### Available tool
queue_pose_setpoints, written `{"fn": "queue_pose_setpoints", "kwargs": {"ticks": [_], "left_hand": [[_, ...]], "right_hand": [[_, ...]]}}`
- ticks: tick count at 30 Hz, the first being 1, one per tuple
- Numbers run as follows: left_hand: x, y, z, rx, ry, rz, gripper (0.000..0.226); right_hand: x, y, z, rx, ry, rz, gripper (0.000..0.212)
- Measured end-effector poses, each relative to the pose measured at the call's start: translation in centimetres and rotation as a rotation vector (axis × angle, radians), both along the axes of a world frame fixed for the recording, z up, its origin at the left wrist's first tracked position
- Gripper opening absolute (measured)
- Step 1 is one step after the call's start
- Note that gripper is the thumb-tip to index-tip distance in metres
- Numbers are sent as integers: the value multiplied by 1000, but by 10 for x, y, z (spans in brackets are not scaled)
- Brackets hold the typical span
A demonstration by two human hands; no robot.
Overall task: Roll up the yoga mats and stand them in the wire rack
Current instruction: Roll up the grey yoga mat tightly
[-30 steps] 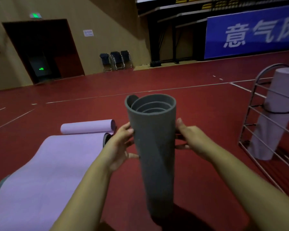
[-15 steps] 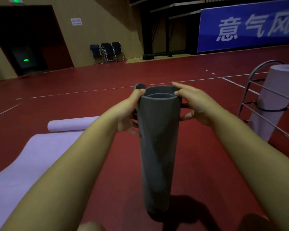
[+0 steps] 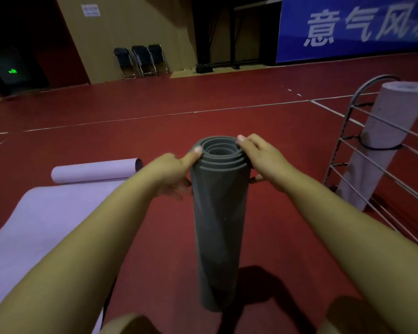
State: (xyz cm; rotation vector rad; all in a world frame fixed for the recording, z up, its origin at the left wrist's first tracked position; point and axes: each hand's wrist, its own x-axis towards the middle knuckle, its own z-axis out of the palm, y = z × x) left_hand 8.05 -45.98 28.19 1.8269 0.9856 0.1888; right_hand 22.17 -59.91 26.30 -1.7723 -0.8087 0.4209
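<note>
Red sports floor (image 3: 155, 121) with white lines, seen from the head camera. Partly unrolled lilac mat (image 3: 41, 227) lying flat at lower left, its far end curled into a roll. Wire rack (image 3: 348, 150) of grey metal rods at right; a rolled lilac mat (image 3: 381, 141) stands upright inside it, leaning slightly, with a dark strap round its middle. Grey yoga mat (image 3: 219, 227), rolled into a tall cylinder, stands on end on the floor at centre, well apart from the rack; its surface is matt charcoal, and the top end shows concentric coils, loosely wound. Left hand (image 3: 171, 174) grips the roll's upper left side, thumb pressed against the rim. Right hand (image 3: 263, 162) grips the upper right side, fingers curled over the top edge. Both hands are thus clamped on the grey roll, one either side of it.
</note>
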Motion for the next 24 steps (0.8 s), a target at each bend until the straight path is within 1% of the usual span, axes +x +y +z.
{"fn": "queue_pose_setpoints", "kwargs": {"ticks": [1,2,4,7,9,10,12,13,16,18,19,21,24], "left_hand": [[-1,2,7,30,28,-23,79],[-2,3,12,31,57,-46,78],[0,5,14,22,124,-74,73],[5,2,14,5,240,-80,61],[5,-7,21,-20,287,-86,63],[4,-11,23,-48,296,-91,66],[-1,-18,24,-116,287,-74,74],[-3,-21,23,-158,268,-71,77],[-2,-31,20,-235,222,-92,78],[2,-38,20,-201,242,-55,80],[3,-45,20,-173,252,-21,76],[5,-57,16,-124,206,54,55],[13,-71,16,-16,-7,197,23]], "right_hand": [[-2,1,3,-12,-38,10,40],[-4,3,3,-13,-64,24,36],[-7,7,4,-44,-82,28,23],[-13,17,14,-152,-31,27,15],[-19,22,23,-213,-15,-6,10],[-23,23,27,-232,4,-27,18],[-27,19,30,-237,79,-73,47],[-27,16,30,-222,108,-87,52],[-31,6,28,-173,131,-107,44],[-35,3,24,-154,95,-142,50],[-37,2,22,-141,73,-153,53],[-39,-4,21,-101,44,-161,53],[-32,-18,27,-14,-26,-187,50]]}}
